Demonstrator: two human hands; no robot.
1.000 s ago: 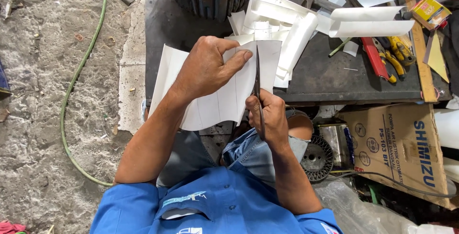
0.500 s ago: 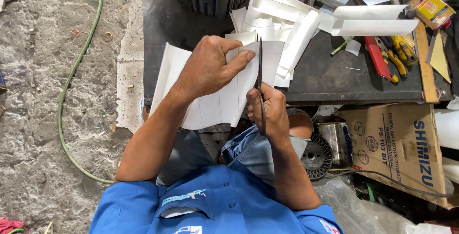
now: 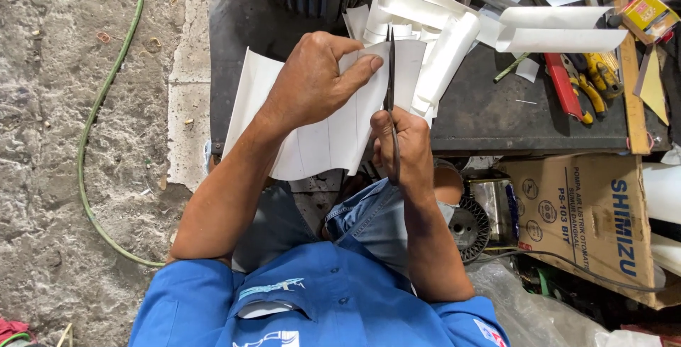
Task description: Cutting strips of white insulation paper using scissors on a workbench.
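Green hose (image 3: 96,141) curves over the rough concrete floor (image 3: 50,177) at the far left, well apart from the work. Next comes a white sheet (image 3: 319,141) marked with thin parallel lines, held up over the near edge of a dark workbench (image 3: 489,116) and above the person's lap. The left hand (image 3: 312,81) grasps this sheet from above, fingers curled over its top edge and the thumb stretched along the face toward the right. Just beside it, the right hand (image 3: 401,145) is clenched round the handles of a pair of scissors (image 3: 391,92), whose dark blades point straight up and away from the body, running along the sheet's right-hand part, with a narrow strip of sheet to their right. Behind the blades lies a heap of white strips (image 3: 425,28), some curled, piled on the bench. Further right, two rolled white tubes (image 3: 560,31) lie across the bench, with red and yellow pliers (image 3: 582,85) near them. Below the bench on the right stands a brown cardboard box (image 3: 589,219), tilted.
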